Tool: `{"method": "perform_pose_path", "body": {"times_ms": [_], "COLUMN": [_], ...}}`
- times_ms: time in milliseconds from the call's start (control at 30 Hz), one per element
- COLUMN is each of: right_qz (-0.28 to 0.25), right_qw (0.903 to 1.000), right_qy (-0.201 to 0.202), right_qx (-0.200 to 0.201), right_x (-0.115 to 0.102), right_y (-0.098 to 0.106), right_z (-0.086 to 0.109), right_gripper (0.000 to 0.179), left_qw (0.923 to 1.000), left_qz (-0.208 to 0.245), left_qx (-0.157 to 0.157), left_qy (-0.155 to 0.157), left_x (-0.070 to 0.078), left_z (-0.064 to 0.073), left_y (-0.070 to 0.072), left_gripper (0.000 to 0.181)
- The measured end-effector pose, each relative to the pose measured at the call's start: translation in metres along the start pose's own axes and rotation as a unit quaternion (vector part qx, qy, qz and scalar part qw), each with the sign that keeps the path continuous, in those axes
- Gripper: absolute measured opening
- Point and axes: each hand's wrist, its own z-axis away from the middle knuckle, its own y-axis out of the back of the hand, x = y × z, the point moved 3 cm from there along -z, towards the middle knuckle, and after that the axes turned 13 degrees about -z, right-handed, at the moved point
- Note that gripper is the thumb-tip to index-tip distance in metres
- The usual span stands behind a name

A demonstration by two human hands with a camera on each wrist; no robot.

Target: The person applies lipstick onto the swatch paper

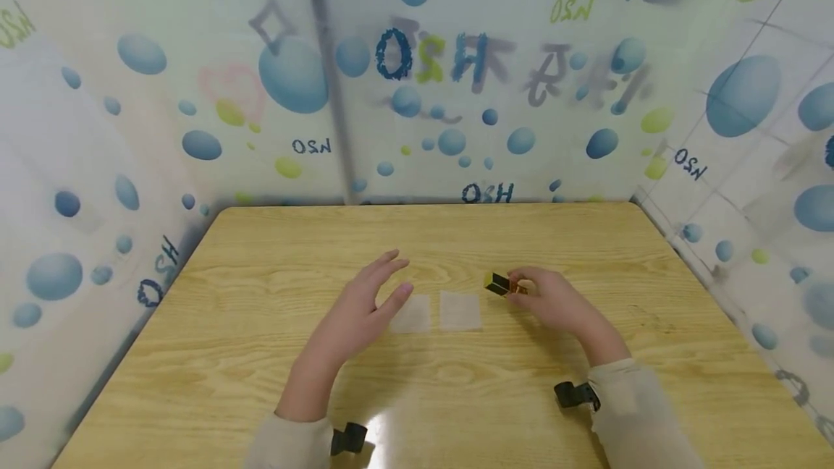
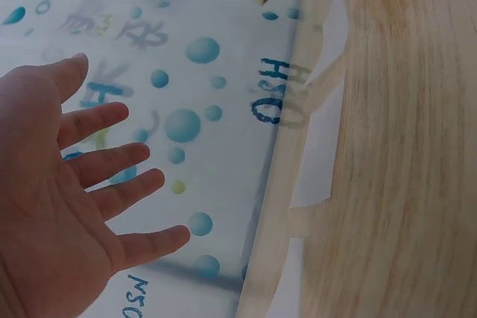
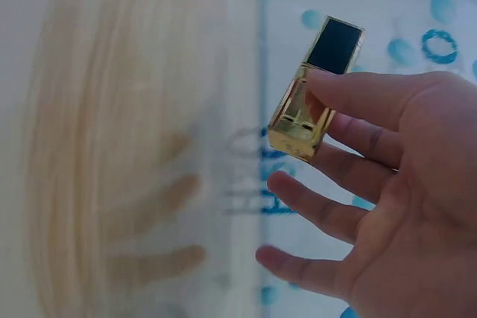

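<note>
My right hand (image 1: pixel 550 299) pinches a gold-and-black rectangular lipstick tube (image 1: pixel 498 284) between thumb and fingers, above the table to the right of the paper. In the right wrist view the thumb lies on the tube's shiny gold part (image 3: pixel 302 121), the black-panelled end points away, and the other fingers (image 3: pixel 313 202) spread. My left hand (image 1: pixel 357 310) holds nothing; its fingers are extended and apart in the left wrist view. Beneath and beside it lies a white paper square (image 1: pixel 413 315), partly covered by the hand. A second white square (image 1: pixel 460 311) lies between the hands.
The wooden table (image 1: pixel 456 396) runs back to a white curtain (image 1: pixel 417 136) printed with blue and green drops. Similar patterned walls stand at both sides. Small black devices are strapped at the left wrist (image 1: pixel 350 438) and right wrist (image 1: pixel 573 394).
</note>
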Motion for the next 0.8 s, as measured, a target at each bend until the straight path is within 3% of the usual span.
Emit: {"method": "perform_pose_path", "body": {"times_ms": [367,633,800], "right_qz": [-0.028,-0.033,-0.015], "right_qw": [0.997,0.9906,0.984], "right_qy": [0.055,0.112,0.158], "right_qx": [0.048,0.072,0.08], "right_x": [-0.058,-0.083,-0.09], "right_y": [-0.021,-0.042,-0.052], "right_z": [0.019,0.031,0.036], "right_gripper": [0.034,0.028,0.029], "left_qw": [0.9991,0.9908,0.9879], "left_qz": [0.039,0.131,0.151], "left_qx": [0.02,0.032,0.03], "left_qy": [0.001,0.017,0.014], "left_x": [0.014,0.021,0.024], "left_z": [-0.004,-0.007,-0.006], "left_y": [-0.025,-0.038,-0.04], "left_gripper": [0.05,0.043,0.037]}}
